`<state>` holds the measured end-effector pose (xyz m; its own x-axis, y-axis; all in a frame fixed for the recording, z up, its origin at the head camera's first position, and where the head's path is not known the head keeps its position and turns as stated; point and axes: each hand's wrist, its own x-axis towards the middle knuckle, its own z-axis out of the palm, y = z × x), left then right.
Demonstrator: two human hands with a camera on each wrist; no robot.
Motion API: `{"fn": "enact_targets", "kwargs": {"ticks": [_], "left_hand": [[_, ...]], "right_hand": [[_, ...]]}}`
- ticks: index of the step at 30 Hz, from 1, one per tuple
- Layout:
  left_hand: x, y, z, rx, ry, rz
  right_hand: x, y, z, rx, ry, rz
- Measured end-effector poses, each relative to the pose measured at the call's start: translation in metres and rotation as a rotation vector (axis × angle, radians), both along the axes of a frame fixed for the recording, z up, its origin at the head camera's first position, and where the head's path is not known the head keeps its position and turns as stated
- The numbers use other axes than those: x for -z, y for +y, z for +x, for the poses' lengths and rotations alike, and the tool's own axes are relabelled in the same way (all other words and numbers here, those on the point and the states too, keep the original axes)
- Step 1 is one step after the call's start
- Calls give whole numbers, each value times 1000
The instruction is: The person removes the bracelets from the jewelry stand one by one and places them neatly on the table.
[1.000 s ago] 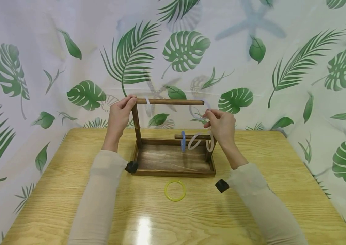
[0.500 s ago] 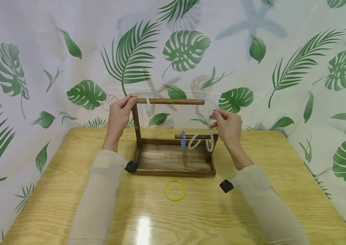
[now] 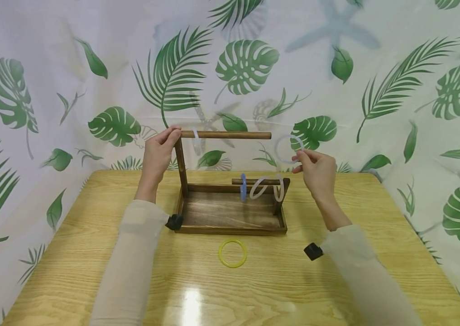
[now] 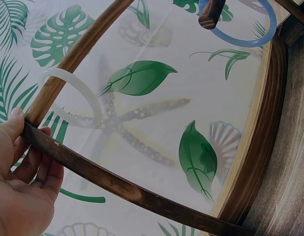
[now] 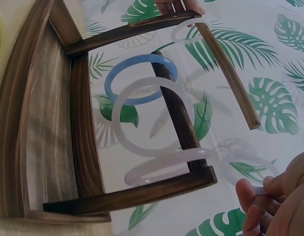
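Our left hand (image 3: pixel 157 154) grips the top corner of the wooden rack (image 3: pixel 230 230), and our right hand (image 3: pixel 320 174) pinches a translucent ring (image 3: pixel 276 148) between its fingers, just beyond the rack's upper bar (image 3: pixel 234 135). We see a yellow ring (image 3: pixel 220 253) on the desk (image 3: pixel 254 290) in front of the rack.

The head camera, farthest back, looks from six o'clock towards twelve, down at the table (image 3: pixel 262 294). The close left-wrist camera faces the rack (image 3: pixel 230 230) from nine o'clock, the close right-wrist one from three; both catch the blue ring (image 3: pixel 243 188).
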<state>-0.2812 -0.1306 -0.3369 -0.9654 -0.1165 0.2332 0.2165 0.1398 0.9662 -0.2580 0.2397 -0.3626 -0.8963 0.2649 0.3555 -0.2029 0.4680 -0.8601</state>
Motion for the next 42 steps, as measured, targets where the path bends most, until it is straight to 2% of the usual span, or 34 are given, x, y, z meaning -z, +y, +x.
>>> {"fn": "enact_targets", "kwargs": {"ticks": [4,6,16,24,31,33,39,42], "left_hand": [[-14,5,14,9,1,5],[-17,6,17,12,0,4],[-19,5,19,16,-2,-1],[-19,4,18,11,-6,-10],[-19,5,18,8,-5,-5],[-15,4,14,9,-1,-1],[8,-3,-8,3,20,12],[10,-4,-10,1,33,7]], "right_hand": [[-1,11,6,5,0,-4],[-1,16,10,1,-12,-11],[-2,39,31,-1,-65,-6],[-4,54,41,0,-104,-33],[-5,63,55,-16,-102,-33],[-6,65,60,-19,-109,-11],[-5,71,71,-32,-119,62],[-4,73,75,-41,-131,56]]}}
